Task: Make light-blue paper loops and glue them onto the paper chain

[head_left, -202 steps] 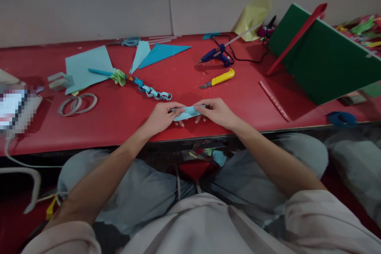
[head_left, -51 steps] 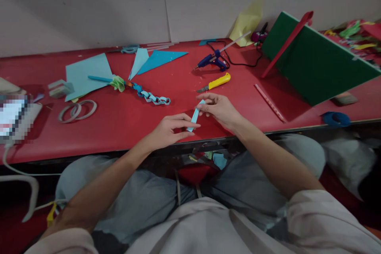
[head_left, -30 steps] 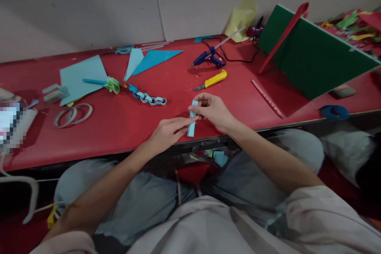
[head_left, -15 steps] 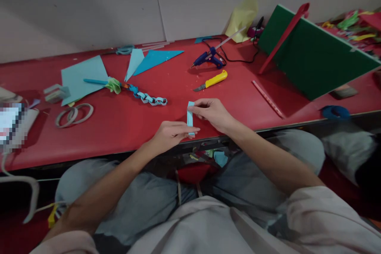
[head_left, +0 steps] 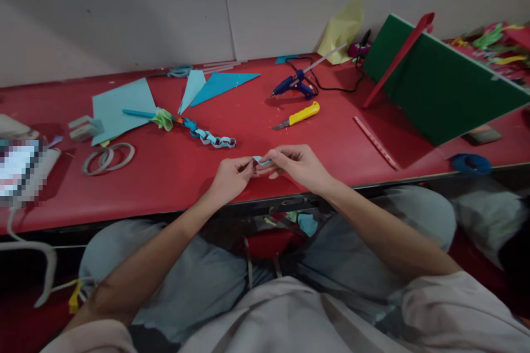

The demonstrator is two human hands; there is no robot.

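A small light-blue paper strip point(head_left: 260, 160) is pinched between both hands above the table's front edge. Its left end is held by the fingertips of my left hand point(head_left: 232, 177). My right hand point(head_left: 298, 165) grips the other side, thumb on top, and its fingers cover much of the strip. Beyond my left hand lies a chain of folded blue paper links point(head_left: 215, 139), joined to a blue stick point(head_left: 138, 113) with a green paper ruffle point(head_left: 163, 119). A yellow utility knife point(head_left: 303, 114) rests past my right hand, blade out.
A blue glue gun point(head_left: 293, 86) with its cord stands behind the knife. Blue paper sheets point(head_left: 124, 105), tape rings point(head_left: 120, 159) and scissors point(head_left: 179, 71) lie left. At right are a pink striped stick point(head_left: 376, 143), a leaning green board point(head_left: 439, 83) and a blue tape roll point(head_left: 471, 164).
The strip was upright between my hands, its length showing; now it is turned and mostly covered by fingers. My left hand has moved up, and my right hand slightly down.
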